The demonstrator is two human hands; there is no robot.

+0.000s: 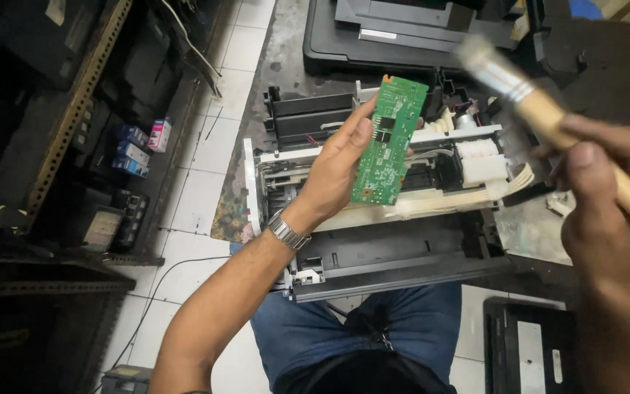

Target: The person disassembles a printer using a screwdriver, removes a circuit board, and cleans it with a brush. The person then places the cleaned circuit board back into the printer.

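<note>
My left hand [337,164] holds a long green circuit board [389,138] upright by its left edge, above an opened printer chassis [373,263]. A metal watch band sits on that wrist. My right hand [607,197] grips the wooden handle of a paintbrush [541,109] at the right; its bristles point up and left, blurred, to the right of the board and apart from it. The printer's white ink tubes and carriage parts [483,164] lie under the board.
Another dark printer [402,33] stands behind the opened one. A metal rack [74,109] with small coloured boxes [136,149] fills the left side. A black device [526,346] lies on the tiled floor at the lower right. My legs in blue jeans [373,335] are below.
</note>
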